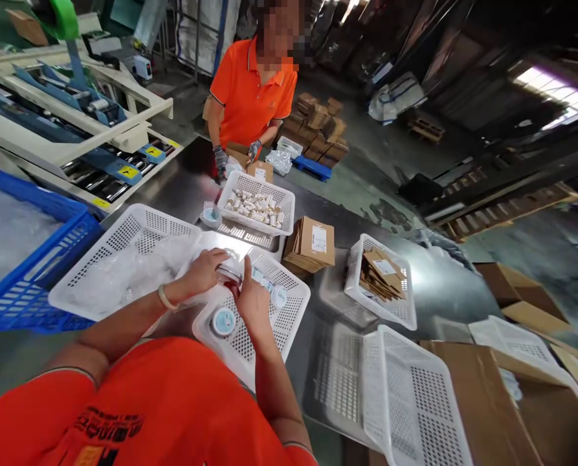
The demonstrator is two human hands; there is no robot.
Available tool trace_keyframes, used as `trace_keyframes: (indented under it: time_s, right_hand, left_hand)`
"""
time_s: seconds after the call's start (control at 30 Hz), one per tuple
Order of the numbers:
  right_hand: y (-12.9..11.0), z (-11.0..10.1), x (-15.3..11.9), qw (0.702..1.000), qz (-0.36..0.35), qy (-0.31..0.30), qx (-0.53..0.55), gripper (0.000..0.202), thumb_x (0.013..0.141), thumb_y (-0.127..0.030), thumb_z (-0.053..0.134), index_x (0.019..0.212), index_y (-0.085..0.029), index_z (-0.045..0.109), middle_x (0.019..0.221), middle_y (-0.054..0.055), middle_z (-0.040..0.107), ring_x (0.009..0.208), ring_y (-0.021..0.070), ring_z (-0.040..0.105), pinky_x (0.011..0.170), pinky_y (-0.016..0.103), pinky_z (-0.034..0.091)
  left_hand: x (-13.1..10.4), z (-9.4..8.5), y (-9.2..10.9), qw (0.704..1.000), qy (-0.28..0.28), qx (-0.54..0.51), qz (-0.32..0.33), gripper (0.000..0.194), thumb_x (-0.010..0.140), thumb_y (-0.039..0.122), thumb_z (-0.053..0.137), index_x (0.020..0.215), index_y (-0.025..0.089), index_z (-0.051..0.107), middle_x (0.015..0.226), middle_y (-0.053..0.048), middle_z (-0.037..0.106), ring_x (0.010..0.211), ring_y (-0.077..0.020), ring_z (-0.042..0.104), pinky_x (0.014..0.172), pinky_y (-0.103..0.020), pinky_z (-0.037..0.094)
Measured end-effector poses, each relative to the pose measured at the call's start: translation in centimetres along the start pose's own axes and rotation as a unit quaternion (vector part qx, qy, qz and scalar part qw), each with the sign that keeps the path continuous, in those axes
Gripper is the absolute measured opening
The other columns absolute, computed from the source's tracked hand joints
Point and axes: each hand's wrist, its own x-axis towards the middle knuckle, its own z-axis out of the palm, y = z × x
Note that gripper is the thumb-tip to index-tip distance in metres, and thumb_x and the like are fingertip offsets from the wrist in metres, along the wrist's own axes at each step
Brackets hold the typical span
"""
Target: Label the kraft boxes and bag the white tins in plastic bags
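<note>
My left hand (204,273), with a bangle at its wrist, grips a clear round jar (230,266) from the left. On the jar's other side, my right hand (254,301) holds it with the index finger stretched up along its side. What the lower fingers do is partly hidden. Below the hands is a white perforated basket (291,317) with several round containers, among them one with a pale blue top (223,321). To the left, clear plastic bags (123,275) fill another white basket (82,265).
Across the metal table, a co-worker in an orange shirt (254,90) wears gloves. A basket of small white-and-gold pieces (254,208) stands ahead. Folded cardboard boxes (312,243), a basket of flat cartons (383,275), a white basket (419,401) and a blue crate (31,259) surround me.
</note>
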Motion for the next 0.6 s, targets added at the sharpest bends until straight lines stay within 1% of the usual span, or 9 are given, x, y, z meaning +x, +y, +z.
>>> trace_keyframes:
  time_s: [0.07, 0.17, 0.23, 0.3, 0.33, 0.4, 0.47, 0.53, 0.6]
  right_hand:
    - [0.3, -0.4, 0.9, 0.999, -0.017, 0.029, 0.031, 0.095, 0.094, -0.060, 0.085, 0.174, -0.020, 0.051, 0.092, 0.011, 0.081, 0.072, 0.0308, 0.073, 0.073, 0.040, 0.055]
    - [1.4, 0.1, 1.8, 0.988, -0.043, 0.061, 0.136, 0.071, 0.094, -0.058, 0.083, 0.156, -0.025, 0.072, 0.096, 0.009, 0.081, 0.074, 0.0255, 0.070, 0.074, 0.036, 0.055]
    - [2.3, 1.4, 2.0, 0.969, -0.048, 0.098, 0.224, 0.049, 0.101, -0.057, 0.071, 0.134, -0.023, 0.083, 0.093, 0.008, 0.081, 0.073, 0.0235, 0.069, 0.076, 0.036, 0.058]
    - [2.9, 3.4, 2.2, 0.953, -0.041, 0.150, 0.261, 0.046, 0.109, -0.051, 0.054, 0.122, -0.020, 0.085, 0.099, 0.011, 0.082, 0.083, 0.0253, 0.073, 0.086, 0.040, 0.062]
    - [3.0, 4.6, 2.4, 0.953, -0.042, 0.161, 0.251, 0.046, 0.111, -0.046, 0.049, 0.123, -0.019, 0.084, 0.108, 0.014, 0.083, 0.096, 0.0272, 0.076, 0.095, 0.043, 0.063]
    - [2.7, 7.1, 3.0, 0.973, -0.058, 0.119, 0.190, 0.044, 0.108, -0.032, 0.050, 0.135, -0.016, 0.081, 0.137, 0.020, 0.080, 0.129, 0.0310, 0.074, 0.115, 0.049, 0.058]
    - [1.9, 9.7, 3.6, 0.991, -0.065, 0.027, 0.113, 0.052, 0.102, -0.023, 0.060, 0.152, -0.015, 0.073, 0.164, 0.024, 0.064, 0.155, 0.0349, 0.060, 0.126, 0.053, 0.050]
    - [1.0, 12.0, 4.1, 0.997, -0.051, -0.030, 0.048, 0.070, 0.097, -0.020, 0.070, 0.166, -0.015, 0.060, 0.178, 0.027, 0.048, 0.166, 0.0414, 0.047, 0.129, 0.058, 0.047]
    - [0.5, 13.8, 4.2, 0.998, -0.038, -0.039, 0.007, 0.084, 0.095, -0.021, 0.075, 0.175, -0.014, 0.049, 0.183, 0.030, 0.040, 0.170, 0.0480, 0.040, 0.129, 0.063, 0.045]
  left_hand:
    - [1.5, -0.5, 0.8, 1.000, 0.008, -0.002, 0.022, 0.069, 0.072, -0.004, 0.058, 0.132, 0.019, 0.083, 0.150, -0.015, 0.077, 0.134, -0.0382, 0.069, 0.124, -0.059, 0.052]
    - [2.7, -1.0, 0.7, 0.996, 0.000, -0.005, 0.092, 0.066, 0.081, -0.001, 0.056, 0.137, 0.023, 0.082, 0.155, -0.012, 0.075, 0.137, -0.0362, 0.064, 0.121, -0.056, 0.052]
    - [2.3, -0.8, -0.3, 0.992, -0.058, -0.031, 0.109, 0.053, 0.086, 0.004, 0.057, 0.124, 0.027, 0.087, 0.144, -0.011, 0.081, 0.135, -0.0365, 0.064, 0.112, -0.053, 0.056]
    - [1.0, -0.3, -1.7, 0.985, -0.137, -0.083, 0.063, 0.037, 0.083, 0.007, 0.066, 0.101, 0.030, 0.089, 0.124, -0.011, 0.087, 0.129, -0.0364, 0.067, 0.104, -0.048, 0.058]
    - [0.3, -0.1, -2.5, 0.979, -0.168, -0.112, 0.032, 0.031, 0.078, 0.007, 0.071, 0.090, 0.030, 0.087, 0.114, -0.010, 0.088, 0.125, -0.0357, 0.070, 0.102, -0.046, 0.059]
    - [-0.7, 0.3, -4.0, 0.967, -0.199, -0.158, -0.020, 0.027, 0.066, 0.003, 0.076, 0.070, 0.030, 0.079, 0.094, -0.008, 0.086, 0.113, -0.0331, 0.075, 0.100, -0.043, 0.061]
    - [-0.2, 0.2, -5.0, 0.960, -0.193, -0.193, -0.062, 0.028, 0.059, 0.001, 0.078, 0.060, 0.028, 0.072, 0.077, -0.005, 0.080, 0.093, -0.0302, 0.078, 0.091, -0.040, 0.063]
    - [2.2, -0.1, -5.5, 0.952, -0.150, -0.239, -0.119, 0.024, 0.059, 0.002, 0.080, 0.061, 0.025, 0.072, 0.069, -0.003, 0.075, 0.076, -0.0264, 0.074, 0.079, -0.038, 0.062]
    - [5.9, -0.4, -5.7, 0.935, -0.063, -0.299, -0.180, 0.015, 0.069, 0.009, 0.085, 0.073, 0.021, 0.076, 0.073, -0.004, 0.075, 0.071, -0.0222, 0.071, 0.072, -0.035, 0.061]
